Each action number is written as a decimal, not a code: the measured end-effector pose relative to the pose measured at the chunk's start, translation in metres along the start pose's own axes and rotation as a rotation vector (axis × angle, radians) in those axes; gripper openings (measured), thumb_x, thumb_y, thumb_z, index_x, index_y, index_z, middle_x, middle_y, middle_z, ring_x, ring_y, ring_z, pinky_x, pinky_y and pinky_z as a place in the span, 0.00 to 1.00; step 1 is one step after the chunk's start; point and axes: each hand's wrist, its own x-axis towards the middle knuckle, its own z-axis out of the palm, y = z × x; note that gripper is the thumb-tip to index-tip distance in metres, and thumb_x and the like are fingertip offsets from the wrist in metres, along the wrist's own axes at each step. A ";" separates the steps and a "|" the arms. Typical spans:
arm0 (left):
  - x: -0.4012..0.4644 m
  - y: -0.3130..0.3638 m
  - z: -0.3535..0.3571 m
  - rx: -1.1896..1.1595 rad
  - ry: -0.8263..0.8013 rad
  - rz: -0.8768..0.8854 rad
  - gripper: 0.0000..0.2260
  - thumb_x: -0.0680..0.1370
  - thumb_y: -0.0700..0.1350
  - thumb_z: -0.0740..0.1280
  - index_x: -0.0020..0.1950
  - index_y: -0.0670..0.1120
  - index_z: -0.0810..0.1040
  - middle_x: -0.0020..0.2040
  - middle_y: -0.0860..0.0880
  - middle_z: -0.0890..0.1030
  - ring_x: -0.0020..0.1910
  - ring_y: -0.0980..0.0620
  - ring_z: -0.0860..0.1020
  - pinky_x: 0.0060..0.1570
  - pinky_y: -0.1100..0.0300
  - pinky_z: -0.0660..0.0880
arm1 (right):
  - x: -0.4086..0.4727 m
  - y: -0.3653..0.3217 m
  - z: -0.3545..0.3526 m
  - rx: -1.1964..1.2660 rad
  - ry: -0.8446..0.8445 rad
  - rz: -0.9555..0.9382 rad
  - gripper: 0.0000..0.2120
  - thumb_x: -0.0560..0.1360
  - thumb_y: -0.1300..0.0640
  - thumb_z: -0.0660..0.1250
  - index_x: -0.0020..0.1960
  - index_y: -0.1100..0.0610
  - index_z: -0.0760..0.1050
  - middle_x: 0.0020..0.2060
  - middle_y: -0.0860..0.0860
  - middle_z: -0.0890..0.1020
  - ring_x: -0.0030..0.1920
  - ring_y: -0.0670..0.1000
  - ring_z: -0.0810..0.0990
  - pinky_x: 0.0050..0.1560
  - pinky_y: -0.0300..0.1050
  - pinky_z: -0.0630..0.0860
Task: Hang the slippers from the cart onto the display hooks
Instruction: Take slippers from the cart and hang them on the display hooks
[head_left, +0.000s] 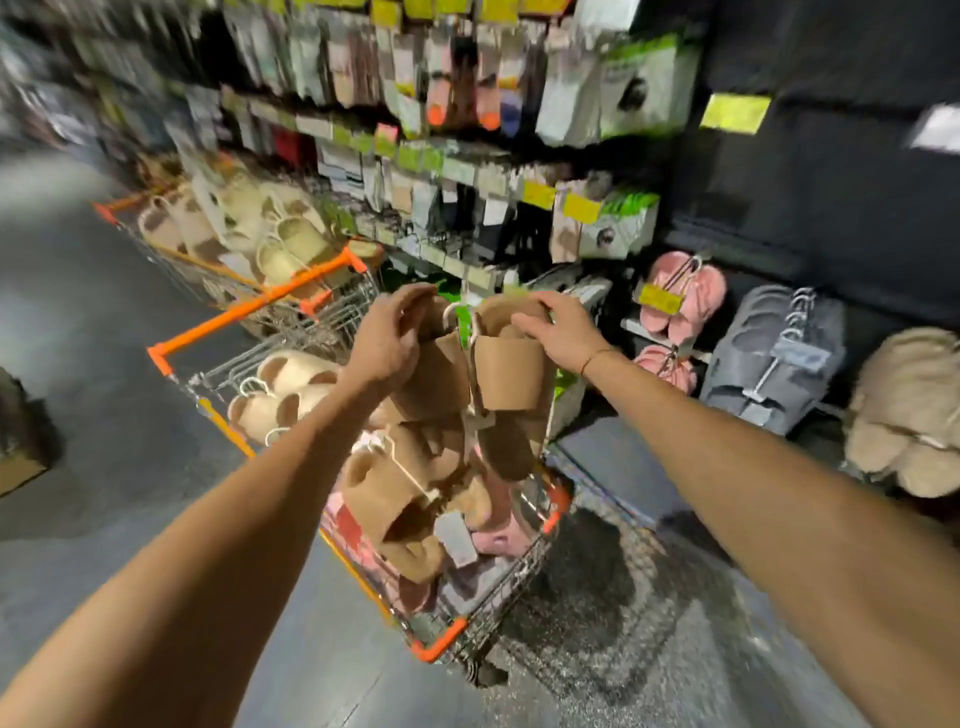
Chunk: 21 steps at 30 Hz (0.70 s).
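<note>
I hold a bunch of brown slippers on white hangers above the wire cart. My left hand grips the left part of the bunch near its top. My right hand curls over the top of the right pair. More brown slippers and pink ones lie piled in the cart below. Cream slippers fill the cart's far end. Pink slippers, grey slippers and fluffy beige slippers hang on the display hooks low on the right.
A second orange-handled cart loaded with cream slippers stands behind the first, along the shelf. Hanging socks and packets fill the display wall above. Grey floor stretches to the left and in front. The picture is blurred by motion.
</note>
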 end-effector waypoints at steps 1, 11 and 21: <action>0.019 0.019 -0.003 -0.035 0.006 0.045 0.18 0.79 0.39 0.60 0.68 0.49 0.77 0.61 0.44 0.79 0.61 0.50 0.75 0.59 0.62 0.66 | 0.005 -0.012 -0.022 0.009 0.056 -0.008 0.14 0.78 0.53 0.70 0.60 0.60 0.77 0.51 0.54 0.80 0.52 0.53 0.78 0.48 0.44 0.70; 0.152 0.225 -0.004 -0.418 -0.064 0.439 0.13 0.81 0.50 0.66 0.64 0.49 0.81 0.57 0.51 0.83 0.58 0.57 0.80 0.63 0.51 0.77 | 0.000 -0.097 -0.234 -0.019 0.537 -0.080 0.14 0.78 0.51 0.69 0.60 0.58 0.77 0.52 0.51 0.79 0.52 0.49 0.76 0.46 0.41 0.71; 0.233 0.388 0.048 -0.413 0.148 0.561 0.16 0.73 0.61 0.74 0.59 0.59 0.83 0.55 0.53 0.81 0.54 0.56 0.79 0.54 0.58 0.77 | 0.006 -0.102 -0.391 -0.035 0.762 -0.120 0.11 0.77 0.49 0.69 0.57 0.52 0.79 0.50 0.48 0.81 0.52 0.49 0.79 0.50 0.46 0.77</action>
